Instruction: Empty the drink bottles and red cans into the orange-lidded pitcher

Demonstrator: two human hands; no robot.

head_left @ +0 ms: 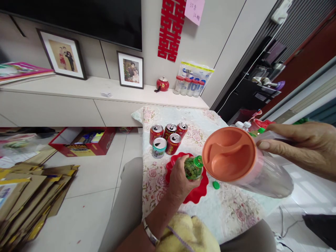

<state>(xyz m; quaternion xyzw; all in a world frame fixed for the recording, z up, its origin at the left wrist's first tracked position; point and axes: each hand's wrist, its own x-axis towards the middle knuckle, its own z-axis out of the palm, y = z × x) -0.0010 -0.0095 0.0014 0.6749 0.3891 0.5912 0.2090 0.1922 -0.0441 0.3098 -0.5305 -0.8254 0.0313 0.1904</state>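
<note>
My left hand [180, 183] is wrapped round a green bottle [193, 168], uncapped, over a red scalloped plate [196, 196]. My right hand [309, 147] grips the handle of a clear pitcher [273, 176] with an orange lid [228, 154]. The pitcher is tilted on its side, its lid end beside the bottle's mouth. On the flowered tablecloth a green cap [216, 185] lies right of the plate. Several opened red cans [173, 144] and a short teal-banded can [159, 148] stand behind the plate, to its left.
Bottles with white caps [243, 125] are at the table's right edge. A yellow cloth [190, 232] lies at the near edge. A red box [86, 148] and flattened cardboard [31, 189] are on the floor at left. Jars [187, 86] stand on the cabinet.
</note>
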